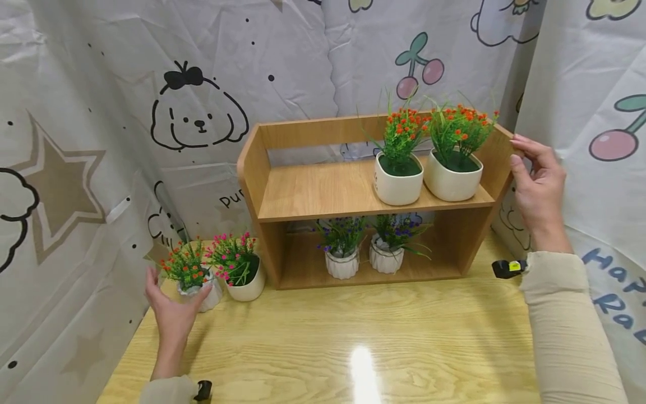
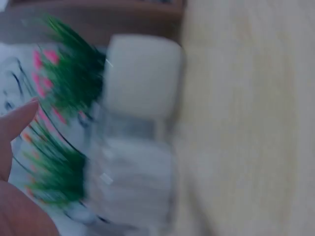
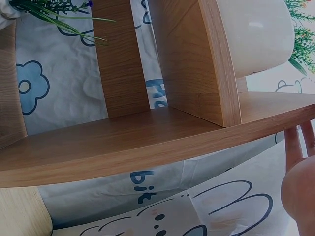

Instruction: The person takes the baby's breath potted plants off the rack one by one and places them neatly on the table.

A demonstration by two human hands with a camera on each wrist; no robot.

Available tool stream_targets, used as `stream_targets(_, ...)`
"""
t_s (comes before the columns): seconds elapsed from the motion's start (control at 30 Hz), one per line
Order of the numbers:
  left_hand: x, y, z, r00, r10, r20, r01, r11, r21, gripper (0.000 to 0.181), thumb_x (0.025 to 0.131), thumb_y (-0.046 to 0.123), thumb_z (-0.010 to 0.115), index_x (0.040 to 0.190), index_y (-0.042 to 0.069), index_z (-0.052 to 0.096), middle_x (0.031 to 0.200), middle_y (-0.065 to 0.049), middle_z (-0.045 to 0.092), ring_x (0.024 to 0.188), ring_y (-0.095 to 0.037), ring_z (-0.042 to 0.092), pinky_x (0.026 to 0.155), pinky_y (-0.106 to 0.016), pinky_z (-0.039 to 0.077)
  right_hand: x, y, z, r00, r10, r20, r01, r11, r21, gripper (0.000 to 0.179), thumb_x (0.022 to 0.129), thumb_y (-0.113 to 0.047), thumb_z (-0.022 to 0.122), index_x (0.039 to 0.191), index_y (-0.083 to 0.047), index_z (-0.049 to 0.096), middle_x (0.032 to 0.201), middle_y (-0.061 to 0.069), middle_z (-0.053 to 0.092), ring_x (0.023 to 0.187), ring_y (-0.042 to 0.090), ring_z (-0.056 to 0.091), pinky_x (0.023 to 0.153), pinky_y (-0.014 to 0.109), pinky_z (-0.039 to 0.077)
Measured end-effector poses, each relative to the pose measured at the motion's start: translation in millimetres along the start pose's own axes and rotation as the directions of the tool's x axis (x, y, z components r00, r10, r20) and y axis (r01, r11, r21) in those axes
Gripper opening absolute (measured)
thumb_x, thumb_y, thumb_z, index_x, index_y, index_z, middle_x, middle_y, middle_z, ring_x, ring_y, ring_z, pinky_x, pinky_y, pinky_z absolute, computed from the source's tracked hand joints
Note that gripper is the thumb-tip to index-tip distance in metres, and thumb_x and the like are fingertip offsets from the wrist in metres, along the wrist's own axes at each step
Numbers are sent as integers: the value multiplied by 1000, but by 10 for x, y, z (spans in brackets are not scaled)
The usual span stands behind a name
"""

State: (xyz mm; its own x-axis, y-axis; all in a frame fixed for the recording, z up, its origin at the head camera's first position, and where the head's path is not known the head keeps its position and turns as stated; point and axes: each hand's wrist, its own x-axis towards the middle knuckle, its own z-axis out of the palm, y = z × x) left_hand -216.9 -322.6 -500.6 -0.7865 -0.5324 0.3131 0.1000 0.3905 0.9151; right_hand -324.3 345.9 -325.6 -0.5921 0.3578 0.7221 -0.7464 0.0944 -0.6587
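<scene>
My left hand [image 1: 174, 308] is spread beside a white pot with orange flowers [image 1: 188, 269] at the table's left. Its thumb is in front of the pot's rim; whether it touches is unclear. Beside that stands a cream pot with pink flowers [image 1: 247, 286]; both pots are blurred in the left wrist view. My right hand [image 1: 540, 188] rests its fingertips against the upper right side panel of a two-tier wooden shelf [image 1: 313, 193]. In the right wrist view, its fingers [image 3: 294, 147] lie along the panel's outer side.
Two cream pots with orange flowers [image 1: 398, 185] [image 1: 454, 179] stand on the upper tier, toward the right. Below them are two white ribbed pots with purple flowers [image 1: 342, 265] [image 1: 386, 257]. A printed curtain [image 1: 292, 67] hangs behind the wooden table [image 1: 303, 342] and along both sides.
</scene>
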Motion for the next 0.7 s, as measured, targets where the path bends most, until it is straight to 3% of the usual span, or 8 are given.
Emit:
stream_targets(0.13,-70,346,105,985,164,-54,-165,986,-2,120,75,17,94,164,39,18,167,-4,21,156,-29,17,128,-59,12,-2,2,-4,1000,9,-1,-9,1000,-10,28,98,10,60,123,4,70,131,6,69,126,19,59,111,21,44)
stream_targets(0.2,-116,535,194,970,235,-60,-236,971,-21,114,75,13,93,163,37,24,166,-3,25,155,-27,20,128,-58,14,-3,3,-6,1000,13,-2,-13,1000,-20,27,98,9,60,123,3,70,132,6,69,126,19,59,111,21,44)
stream_targets(0.3,-174,803,359,937,345,-63,-348,936,-52,107,75,6,91,161,29,32,165,-3,32,152,-27,23,126,-57,18,2,1,-8,1000,13,-4,-13,1000,-8,27,98,9,61,122,4,70,131,6,69,126,19,59,111,21,44)
stream_targets(0.37,-213,953,484,918,393,-55,-396,916,-67,105,75,3,91,161,23,34,163,-6,35,150,-28,27,123,-55,22,5,3,-8,1000,13,-3,-13,1000,1,27,97,9,61,122,4,70,131,6,69,125,19,59,110,21,45)
stream_targets(0.53,-300,1283,838,887,462,23,-454,880,-141,101,76,5,90,160,19,36,159,-7,41,144,-25,37,119,-42,30,3,14,-11,1000,18,1,-18,1000,-3,27,97,9,61,122,4,71,130,5,69,125,19,59,109,19,45)
stream_targets(0.6,-330,1412,996,864,499,59,-484,858,-174,97,78,8,90,159,18,37,158,-7,42,144,-25,39,120,-40,33,2,12,-15,1000,22,1,-22,1000,-19,28,98,9,61,123,3,70,131,5,69,125,19,59,108,19,45)
stream_targets(0.7,-353,1594,1249,818,561,124,-526,818,-233,92,81,9,88,159,16,38,158,-12,43,145,-27,40,120,-44,35,-3,6,-20,1000,27,1,-27,996,-88,28,99,6,60,125,1,70,134,4,68,127,18,58,108,19,46)
